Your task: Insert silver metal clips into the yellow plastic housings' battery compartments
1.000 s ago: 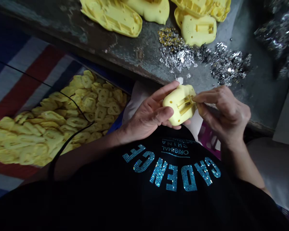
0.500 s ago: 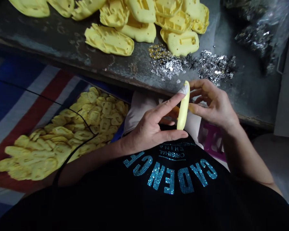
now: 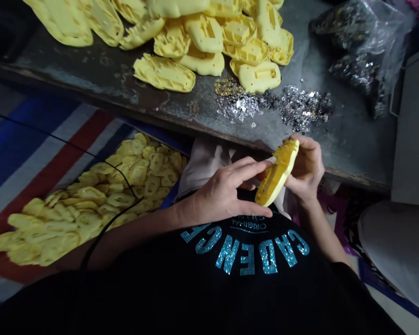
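Observation:
A yellow plastic shell (image 3: 278, 174) is held tilted above my lap, its ribbed hollow side turned to the left. My right hand (image 3: 307, 167) grips its upper end and back, with the thumb behind it. On the other side, my left hand (image 3: 232, 188) holds it loosely: the fingers lie against the hollow side and the thumb is by the lower end. White tape or a cover wraps one left fingertip. Small silver metal pieces (image 3: 305, 108) lie in loose piles on the table (image 3: 122, 93) beyond my hands, with some gold-coloured pieces (image 3: 227, 86) beside them.
More yellow shells (image 3: 164, 73) are heaped at the back of the table. A clear plastic bag (image 3: 359, 60) of metal pieces sits at the right. Many yellow parts (image 3: 91, 197) lie on a striped sheet (image 3: 80, 139) at lower left, a black cable (image 3: 106, 163) running across them.
The shell has turned from edge-on to show its hollow inside. My right hand has closed on its upper end, and the left fingertip has come off the top edge. The view has shifted slightly.

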A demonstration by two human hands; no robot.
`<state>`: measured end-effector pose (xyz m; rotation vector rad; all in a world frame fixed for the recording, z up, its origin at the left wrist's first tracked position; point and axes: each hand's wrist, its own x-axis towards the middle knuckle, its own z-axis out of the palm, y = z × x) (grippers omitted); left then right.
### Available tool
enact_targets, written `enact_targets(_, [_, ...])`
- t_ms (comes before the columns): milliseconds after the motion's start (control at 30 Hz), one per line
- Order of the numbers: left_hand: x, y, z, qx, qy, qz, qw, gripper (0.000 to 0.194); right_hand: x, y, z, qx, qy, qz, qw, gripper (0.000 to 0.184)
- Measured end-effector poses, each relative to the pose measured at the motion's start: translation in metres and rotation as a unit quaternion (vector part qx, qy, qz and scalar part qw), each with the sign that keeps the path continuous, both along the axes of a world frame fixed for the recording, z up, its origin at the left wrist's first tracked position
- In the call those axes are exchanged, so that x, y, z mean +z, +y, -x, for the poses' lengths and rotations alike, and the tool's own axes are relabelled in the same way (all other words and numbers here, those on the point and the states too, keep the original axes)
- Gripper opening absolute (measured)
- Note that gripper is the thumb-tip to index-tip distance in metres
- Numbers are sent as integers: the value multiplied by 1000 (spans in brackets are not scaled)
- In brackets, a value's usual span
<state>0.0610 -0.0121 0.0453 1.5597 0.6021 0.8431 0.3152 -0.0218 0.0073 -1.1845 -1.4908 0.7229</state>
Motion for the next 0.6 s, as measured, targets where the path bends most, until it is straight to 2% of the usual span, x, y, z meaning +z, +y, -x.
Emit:
enact_targets(100, [1,2,-1,-3,-11,-22,1000,79,-4,0,-3,-2,-32,-2,999,66])
enact_targets(233, [-1,5,1,26,-22,-21,999,72,-7,4,3,7,0,-43,999,65])
enact_targets(300, [-3,8,7,40,-22,21,999,69,-6,8,11,12,12,-41,999,65])
enact_targets(367, [-7,9,18,48,-17,106,993,63,-3,17,17,39,2,-4,999,64])
enact_targets(433, [-13,9,39,68,3,197,978,57,2,36,17,104,-38,40,993,59])
enact_targets(500, [-26,5,70,140,24,235,962,61,10,65,9,150,-116,55,980,46])
enact_targets(533, [-34,1,90,192,43,229,953,70,14,83,2,143,-167,54,974,37])
enact_targets(600, [-53,-8,136,270,114,194,936,80,19,125,-14,61,-295,53,952,30])
